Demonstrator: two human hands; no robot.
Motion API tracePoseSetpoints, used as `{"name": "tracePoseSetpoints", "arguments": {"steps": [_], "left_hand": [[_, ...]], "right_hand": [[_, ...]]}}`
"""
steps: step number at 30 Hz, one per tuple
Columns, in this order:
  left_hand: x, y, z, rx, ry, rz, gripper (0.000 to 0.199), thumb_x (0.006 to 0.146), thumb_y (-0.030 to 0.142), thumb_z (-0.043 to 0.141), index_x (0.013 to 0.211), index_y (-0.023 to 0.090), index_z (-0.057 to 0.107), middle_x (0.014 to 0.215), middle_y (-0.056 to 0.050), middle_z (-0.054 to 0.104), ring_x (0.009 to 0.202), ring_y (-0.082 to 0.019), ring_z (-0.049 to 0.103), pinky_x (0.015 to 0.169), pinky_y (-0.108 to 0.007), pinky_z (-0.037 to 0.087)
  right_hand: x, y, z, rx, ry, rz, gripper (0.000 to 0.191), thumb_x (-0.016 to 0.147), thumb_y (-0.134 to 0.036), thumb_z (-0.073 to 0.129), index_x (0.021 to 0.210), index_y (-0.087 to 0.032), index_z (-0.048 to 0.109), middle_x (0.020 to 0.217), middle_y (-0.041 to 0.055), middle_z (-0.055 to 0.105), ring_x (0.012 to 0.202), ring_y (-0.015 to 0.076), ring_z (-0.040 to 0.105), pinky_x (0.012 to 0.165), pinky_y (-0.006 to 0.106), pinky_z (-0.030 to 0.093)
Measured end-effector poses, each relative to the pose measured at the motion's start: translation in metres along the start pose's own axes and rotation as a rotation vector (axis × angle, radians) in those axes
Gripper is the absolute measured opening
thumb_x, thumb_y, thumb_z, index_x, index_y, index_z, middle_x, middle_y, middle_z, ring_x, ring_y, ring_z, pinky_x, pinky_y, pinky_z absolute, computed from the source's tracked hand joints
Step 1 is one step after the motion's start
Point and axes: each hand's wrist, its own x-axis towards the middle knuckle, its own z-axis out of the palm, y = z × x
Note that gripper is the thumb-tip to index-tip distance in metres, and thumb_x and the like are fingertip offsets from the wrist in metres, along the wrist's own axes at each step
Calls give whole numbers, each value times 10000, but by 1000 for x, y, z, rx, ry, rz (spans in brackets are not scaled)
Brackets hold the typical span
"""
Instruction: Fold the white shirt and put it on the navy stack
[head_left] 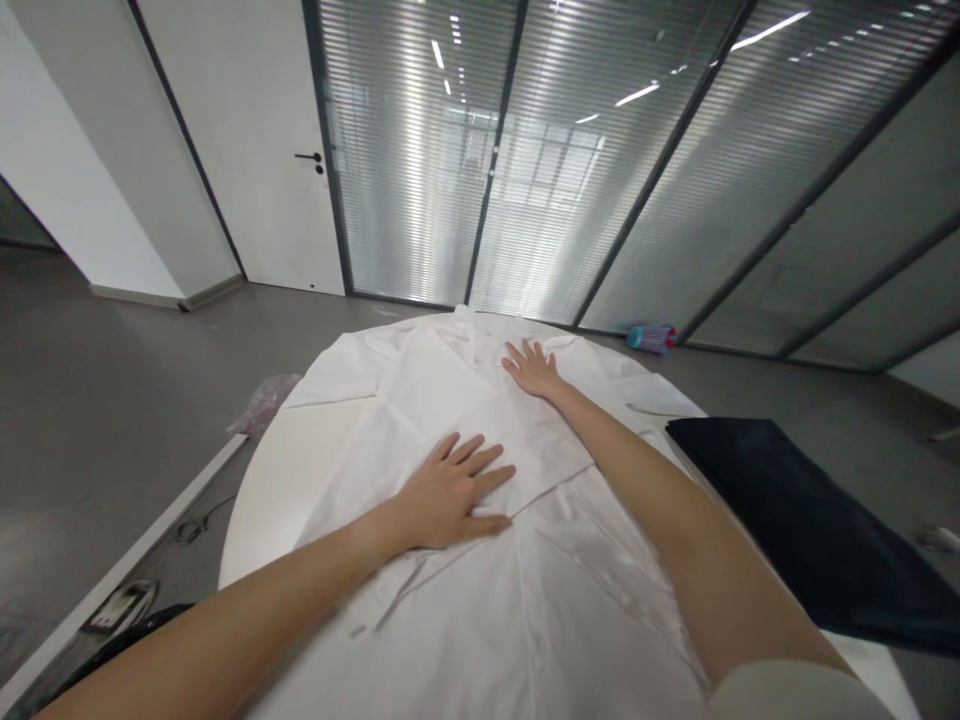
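Note:
A white garment with sleeves, like a coat or shirt [525,590], is spread over a round white table [292,470]. Its sleeves reach out to both sides near the far edge, and a panel lies folded across the middle. My left hand [454,495] rests flat on that panel, fingers spread. Farther off, my right hand [534,368] lies palm down on the upper part of the garment, its fingers apart too. Neither hand grips the cloth. The near end of the garment runs out of view at the bottom.
Folded dark navy cloth [795,520] lies at the table's right edge. To the left are a clear plastic bag [266,400] and a white rail [150,550]. A blue and pink item [651,338] sits on the floor by the glass wall [540,180]. A door [262,150] stands back left.

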Motion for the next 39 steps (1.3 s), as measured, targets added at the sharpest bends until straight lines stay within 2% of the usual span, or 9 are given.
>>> {"name": "tracePoseSetpoints", "arguments": {"steps": [7, 12, 15, 18, 21, 25, 28, 33, 39], "left_hand": [[0, 0, -2, 16, -33, -9, 688, 966, 687, 426, 1542, 311, 411, 1638, -70, 334, 1521, -337, 267, 1219, -573, 192], [-3, -1, -2, 59, 35, 36, 635, 985, 642, 431, 1506, 280, 467, 1597, -93, 413, 1485, -330, 346, 1199, -567, 240], [-3, 10, -9, 95, 159, 135, 497, 992, 542, 503, 1391, 257, 587, 1496, -98, 539, 1421, -311, 439, 1202, -555, 233], [5, 48, -15, 95, 204, 284, 312, 1008, 399, 519, 1206, 220, 680, 1273, -86, 685, 1244, -265, 586, 1140, -487, 336], [19, 111, -9, 30, 113, 475, 227, 1004, 301, 520, 1110, 193, 689, 1119, -67, 720, 1022, -207, 666, 958, -368, 473], [47, 200, 19, 2, 35, 789, 253, 979, 200, 528, 1199, 170, 649, 1241, -75, 677, 1094, -211, 649, 912, -356, 492], [73, 245, 45, 50, 46, 965, 346, 989, 140, 462, 1310, 145, 592, 1322, -94, 639, 1187, -217, 609, 872, -361, 493], [108, 276, 70, 95, -34, 1047, 406, 942, 162, 555, 1344, 104, 569, 1204, -122, 684, 1102, -241, 651, 929, -426, 456], [118, 279, 52, 139, 33, 1092, 253, 913, 118, 558, 1138, 144, 671, 1010, -86, 673, 913, -225, 665, 776, -396, 432]], "right_hand": [[-13, -1, -23, 18, 43, -39, 675, 1038, -607, 187, 1627, -279, 213, 1691, 73, 185, 1550, 328, 137, 1231, 556, 124], [-65, 40, -68, 7, 102, -26, 513, 1046, -471, 381, 1462, -209, 526, 1479, 114, 560, 1326, 288, 542, 1118, 415, 395], [-104, 73, -100, 10, 90, 1, 392, 1023, -387, 484, 1308, -186, 664, 1303, 96, 693, 1164, 241, 653, 1002, 305, 472], [-142, 98, -126, 10, 90, 11, 366, 997, -340, 540, 1291, -172, 679, 1256, 88, 717, 1124, 232, 668, 965, 277, 476], [-176, 109, -144, 6, 79, -10, 359, 976, -343, 570, 1270, -181, 698, 1217, 74, 733, 1098, 245, 674, 944, 292, 484], [-216, 107, -153, -48, 83, -51, 370, 969, -321, 569, 1300, -196, 680, 1207, 63, 735, 1108, 246, 668, 963, 307, 474], [-244, 103, -154, -109, 65, -145, 376, 976, -317, 551, 1313, -198, 669, 1198, 64, 738, 1129, 252, 659, 968, 312, 471], [-285, 105, -154, -168, 103, -211, 360, 977, -382, 545, 1275, -242, 688, 1236, 63, 726, 1096, 265, 675, 913, 326, 495], [-305, 122, -156, -227, 133, -98, 332, 967, -377, 551, 1238, -266, 707, 1196, 75, 737, 1080, 284, 681, 910, 350, 492]]}}
